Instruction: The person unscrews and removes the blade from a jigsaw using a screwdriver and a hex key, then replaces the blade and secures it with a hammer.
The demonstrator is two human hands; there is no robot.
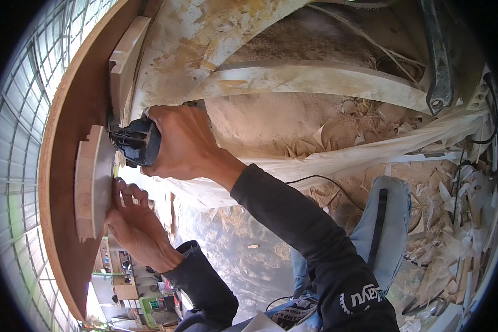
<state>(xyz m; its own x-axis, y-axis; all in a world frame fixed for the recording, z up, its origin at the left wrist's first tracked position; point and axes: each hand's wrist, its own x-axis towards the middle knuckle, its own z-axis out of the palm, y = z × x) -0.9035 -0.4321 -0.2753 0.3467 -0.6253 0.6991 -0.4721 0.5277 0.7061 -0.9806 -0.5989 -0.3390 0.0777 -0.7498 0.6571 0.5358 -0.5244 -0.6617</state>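
At the left, my right hand (pixel 185 141) is closed around a black hand-held tool (pixel 137 143) with a ridged body; its kind I cannot tell. The tool's front end meets the end of a light wooden block (pixel 91 185) with a stepped edge. Just below, my left hand (pixel 138 224) is palm up with loosely bent fingers, its thumb and fingertips against the block's pale face. That block lies along a brown curved-edge wooden board (pixel 61 166). Farther up the same board sits a second wooden block (pixel 126 63).
A dusty curved wooden frame (pixel 310 79) spans the top, with a metal bar (pixel 440 66) at the upper right. Pale plastic sheeting (pixel 393 146) hangs below it. Wood scraps (pixel 442 232) litter the right side, near my jeans leg (pixel 390 232). A dark cable (pixel 332 182) runs behind my right arm.
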